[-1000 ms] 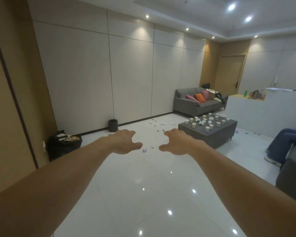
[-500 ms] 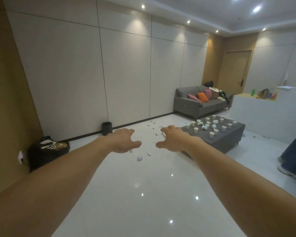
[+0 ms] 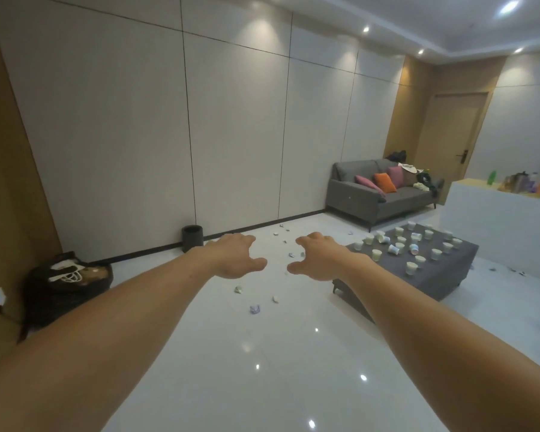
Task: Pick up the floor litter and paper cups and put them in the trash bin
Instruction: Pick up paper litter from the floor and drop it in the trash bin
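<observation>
Both my arms reach forward at chest height, palms down. My left hand (image 3: 236, 256) and my right hand (image 3: 320, 256) hold nothing, their fingers relaxed and spread. Crumpled paper litter lies on the glossy white floor beyond them; the nearest is a bluish scrap (image 3: 255, 309), with smaller bits (image 3: 238, 289) around it and more toward the wall. Several paper cups (image 3: 376, 254) stand or lie on a low grey coffee table (image 3: 440, 283) to the right. A small dark trash bin (image 3: 192, 238) stands against the wall ahead of my left hand.
A black bag (image 3: 67, 283) with cables sits by the left wall. A grey sofa (image 3: 378, 196) with cushions stands at the back, a white counter (image 3: 499, 219) with bottles at the right. A person's shoe shows at the right edge.
The view has swung left and moved forward. The litter, bin and table appear closer. Both hands stay held out, holding nothing.
</observation>
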Motion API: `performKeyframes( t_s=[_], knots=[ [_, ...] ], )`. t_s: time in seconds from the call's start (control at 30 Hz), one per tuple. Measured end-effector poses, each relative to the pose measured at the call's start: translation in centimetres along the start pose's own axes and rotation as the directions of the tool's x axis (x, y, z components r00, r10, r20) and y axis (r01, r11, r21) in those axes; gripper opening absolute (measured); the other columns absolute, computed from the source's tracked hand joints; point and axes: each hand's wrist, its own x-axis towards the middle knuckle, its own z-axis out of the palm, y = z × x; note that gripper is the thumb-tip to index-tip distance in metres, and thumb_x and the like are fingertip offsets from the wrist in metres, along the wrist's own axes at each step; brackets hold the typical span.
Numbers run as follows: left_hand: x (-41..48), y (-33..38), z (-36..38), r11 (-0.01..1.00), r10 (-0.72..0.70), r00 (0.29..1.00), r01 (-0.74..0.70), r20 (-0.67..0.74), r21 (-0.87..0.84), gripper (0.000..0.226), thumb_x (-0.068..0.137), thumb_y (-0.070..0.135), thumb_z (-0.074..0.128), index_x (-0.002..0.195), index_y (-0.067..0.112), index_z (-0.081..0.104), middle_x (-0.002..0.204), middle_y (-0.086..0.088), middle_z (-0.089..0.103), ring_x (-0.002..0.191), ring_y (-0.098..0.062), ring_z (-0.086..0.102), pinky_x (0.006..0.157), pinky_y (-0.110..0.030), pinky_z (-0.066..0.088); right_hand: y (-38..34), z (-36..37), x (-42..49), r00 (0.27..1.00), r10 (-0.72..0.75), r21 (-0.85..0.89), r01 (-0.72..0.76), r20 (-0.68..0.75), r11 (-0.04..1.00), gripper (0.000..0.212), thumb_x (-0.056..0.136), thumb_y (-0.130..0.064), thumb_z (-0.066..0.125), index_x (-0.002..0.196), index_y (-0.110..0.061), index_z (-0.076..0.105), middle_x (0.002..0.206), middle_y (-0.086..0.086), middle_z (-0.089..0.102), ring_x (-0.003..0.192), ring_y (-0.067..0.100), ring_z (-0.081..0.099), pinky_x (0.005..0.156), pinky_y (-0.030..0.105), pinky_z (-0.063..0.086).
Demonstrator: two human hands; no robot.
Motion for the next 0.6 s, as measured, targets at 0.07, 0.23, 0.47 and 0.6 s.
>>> performKeyframes(
  t_s=[0.07,0.23,0.47,0.6],
  knots=[
    [4.6,-1.9,-0.6,1.0,0.01,1.0,-0.01,-0.004,-0.002,0.082,0.085,0.067,0.039,0.151,0.025,0.017,0.158,0.002,0.02,0.144,-0.022,0.018,0.11,-0.046,0.025,0.0,0.0,4.5,1.0,0.01,0.013,-0.01,-0.002,1.0,0.076,0.086,-0.058,0.056,0.149,-0.024,0.029,0.152,0.004,0.029,0.137,0.03,0.031,0.105,0.047,0.036],
    [14.7,-5.7,-1.8,1.0,0.024,1.0,-0.024,-0.007,0.017,0.084,0.08,0.071,0.038,0.15,0.027,0.018,0.156,0.002,0.024,0.141,-0.025,0.025,0.108,-0.048,0.03,0.5,0.2,14.8,1.0,0.031,0.043,-0.03,-0.004,0.999,0.079,0.086,-0.058,0.057,0.151,-0.024,0.027,0.154,0.004,0.027,0.138,0.03,0.031,0.108,0.047,0.036],
    [29.0,-7.1,-0.9,0.999,0.044,0.997,-0.045,0.058,0.013,0.087,0.078,0.073,0.038,0.15,0.028,0.018,0.156,0.001,0.023,0.142,-0.025,0.023,0.11,-0.046,0.028,4.4,0.8,28.0,0.999,0.045,0.069,-0.046,0.016,0.997,0.08,0.086,-0.057,0.058,0.152,-0.025,0.024,0.155,0.003,0.026,0.137,0.029,0.032,0.107,0.047,0.037],
    [37.8,-6.4,0.1,0.999,0.044,0.997,-0.045,0.059,0.017,0.086,0.078,0.072,0.037,0.15,0.027,0.018,0.156,0.002,0.023,0.142,-0.024,0.023,0.11,-0.048,0.029,8.2,1.3,36.5,0.999,0.042,0.074,-0.044,0.023,0.996,0.08,0.085,-0.057,0.058,0.151,-0.027,0.025,0.155,0.001,0.025,0.138,0.028,0.031,0.107,0.049,0.036]
  ],
)
